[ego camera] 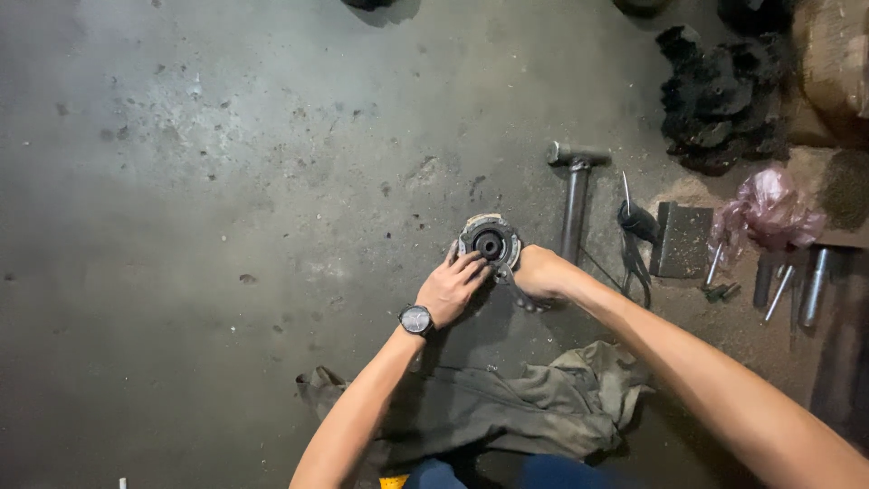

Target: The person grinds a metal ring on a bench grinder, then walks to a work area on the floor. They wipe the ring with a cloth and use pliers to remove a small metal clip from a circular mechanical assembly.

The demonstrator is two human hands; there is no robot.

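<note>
A round metal part (489, 243), dark with a black hub at its middle and a paler worn rim, lies flat on the concrete floor (226, 181) near the middle of the view, a little toward the right. The left hand (450, 288), with a wristwatch (415, 319) on its wrist, presses down on the near left side of the part, its fingers (471, 265) spread flat over the rim rather than curled round it, as if to keep the part from turning or sliding. The right hand (541, 272) is clenched around a dark tool handle (518, 294) just beside the part's right edge; the tool's working end is hidden under the hand, so where it meets the part cannot be told. Just behind the right hand a hammer (574, 195) lies on the floor with its head away from the person, within easy reach. To its right lie dark pliers (634, 244), a small grey metal block (683, 240), and a few rods and bolts (792, 285) near a crumpled pink plastic bag (769, 208). A heap of black greasy parts (720, 100) sits toward the far right corner of the floor. A crumpled olive cloth (516, 407) lies on the floor close to the person, between the forearms.
</note>
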